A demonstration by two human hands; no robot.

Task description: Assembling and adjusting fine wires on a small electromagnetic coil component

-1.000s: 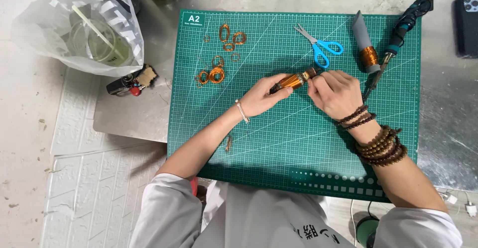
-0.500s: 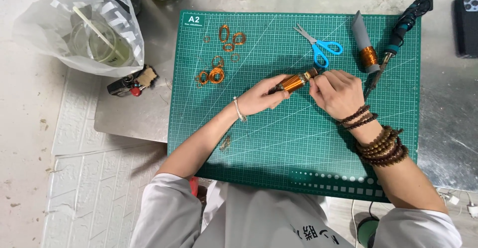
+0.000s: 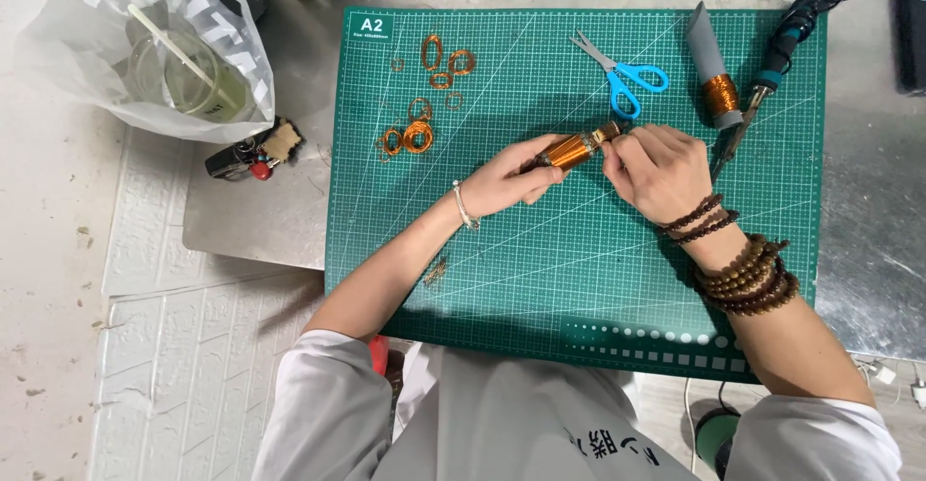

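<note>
Copper-wound motor rotor lies level between both hands above the green cutting mat, the left hand closed around its coil body and the right hand pinching its shaft end with the fingertips. Just beyond the right hand lie blue-handled scissors, a grey spool of copper wire and a soldering iron. Beyond the left hand loose copper wire loops are scattered, and farther to that side sits a clear plastic bag.
</note>
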